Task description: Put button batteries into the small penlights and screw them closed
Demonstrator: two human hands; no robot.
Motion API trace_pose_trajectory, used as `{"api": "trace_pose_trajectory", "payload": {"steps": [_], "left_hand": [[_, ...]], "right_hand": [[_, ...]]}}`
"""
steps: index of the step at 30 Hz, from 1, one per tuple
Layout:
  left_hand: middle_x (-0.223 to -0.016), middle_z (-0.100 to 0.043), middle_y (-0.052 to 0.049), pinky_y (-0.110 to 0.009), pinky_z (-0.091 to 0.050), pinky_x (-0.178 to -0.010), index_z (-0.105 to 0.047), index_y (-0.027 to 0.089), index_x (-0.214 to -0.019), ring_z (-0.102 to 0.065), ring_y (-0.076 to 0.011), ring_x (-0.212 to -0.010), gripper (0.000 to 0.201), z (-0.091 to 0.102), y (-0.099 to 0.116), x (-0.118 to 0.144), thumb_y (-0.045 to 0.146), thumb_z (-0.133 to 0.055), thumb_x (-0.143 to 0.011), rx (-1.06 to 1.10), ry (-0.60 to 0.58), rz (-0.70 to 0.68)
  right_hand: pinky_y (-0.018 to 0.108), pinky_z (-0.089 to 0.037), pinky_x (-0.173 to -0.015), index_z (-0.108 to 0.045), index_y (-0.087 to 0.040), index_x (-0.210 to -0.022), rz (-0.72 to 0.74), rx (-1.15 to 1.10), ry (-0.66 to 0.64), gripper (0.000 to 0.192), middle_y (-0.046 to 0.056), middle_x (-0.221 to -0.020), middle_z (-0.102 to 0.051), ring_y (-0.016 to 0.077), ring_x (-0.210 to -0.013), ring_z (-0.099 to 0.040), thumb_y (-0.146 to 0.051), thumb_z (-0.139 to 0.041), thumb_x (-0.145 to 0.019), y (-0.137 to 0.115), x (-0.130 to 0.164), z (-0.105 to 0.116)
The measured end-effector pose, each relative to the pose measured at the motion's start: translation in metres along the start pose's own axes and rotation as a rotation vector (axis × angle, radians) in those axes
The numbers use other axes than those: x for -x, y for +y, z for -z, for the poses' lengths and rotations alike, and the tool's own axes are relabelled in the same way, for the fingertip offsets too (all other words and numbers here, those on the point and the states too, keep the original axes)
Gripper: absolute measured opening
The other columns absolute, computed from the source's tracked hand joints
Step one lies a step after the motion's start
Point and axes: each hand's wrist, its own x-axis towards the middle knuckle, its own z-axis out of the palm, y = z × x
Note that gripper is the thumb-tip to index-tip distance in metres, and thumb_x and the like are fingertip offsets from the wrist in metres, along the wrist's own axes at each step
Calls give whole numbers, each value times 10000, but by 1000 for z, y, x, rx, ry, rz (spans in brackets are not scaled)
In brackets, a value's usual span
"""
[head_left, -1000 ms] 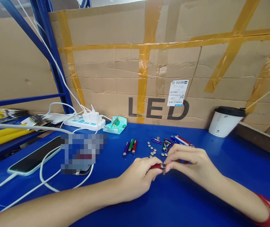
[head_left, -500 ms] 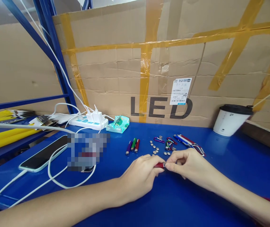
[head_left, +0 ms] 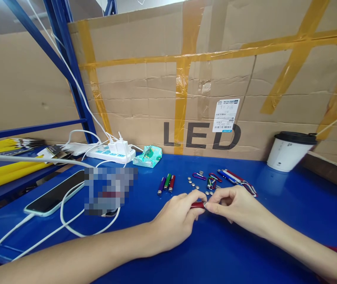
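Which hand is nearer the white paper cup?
Right. The right hand is in front of the white paper cup, toward its left; the left hand lies farther left, beyond the red tube both pinch.

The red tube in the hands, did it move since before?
No. The red tube stays just in front of the button cells, held by the left hand and right hand.

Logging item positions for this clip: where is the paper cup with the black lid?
In the head view the paper cup stands at the far right of the blue table, against the taped cardboard box, beyond the right hand.
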Motion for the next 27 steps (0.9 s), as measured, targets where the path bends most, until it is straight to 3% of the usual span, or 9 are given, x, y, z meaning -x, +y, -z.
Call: {"api": "trace_pose_trajectory", "payload": {"steps": [8, 13, 19, 27], "left_hand": [[-651, -486, 48, -211, -350, -564, -498, 231, -955, -472, -114, -590, 154, 0, 1, -1, 153, -400, -864, 75, 24, 3], [-630, -470, 61, -194, -342, -535, -488, 228, -937, -454, -100, -564, 146, 0, 3, -2, 147, -387, -871, 143, 40, 9], [-621, -466, 63, -199, -347, -550, -495, 224, -924, -468, -105, -579, 138, 0, 3, -2, 149, -391, -871, 157, 51, 22], [-621, -465, 59, -201, -347, -540, -498, 218, -940, -462, -108, -576, 139, 1, 2, -2, 161, -394, -868, 171, 46, 31]], "right_hand": [[197, -263, -377, -621, -172, -567, 149, 196, 185, 313, -49, -431, -438, 67, -403, -334, -470, -665, -654, -5, 2, -1], [200, -314, -377, -634, -180, -638, 262, 186, 269, 233, -31, -527, -527, 63, -394, -363, -403, -703, -636, -8, 3, 0], [214, -376, -400, -680, -178, -739, 391, 190, 273, 254, 10, -662, -601, 63, -400, -415, -422, -698, -669, -3, 2, 1], [227, -405, -417, -704, -190, -740, 500, 259, 280, 267, 23, -655, -618, 73, -412, -441, -453, -662, -712, -4, 2, 4]]}}
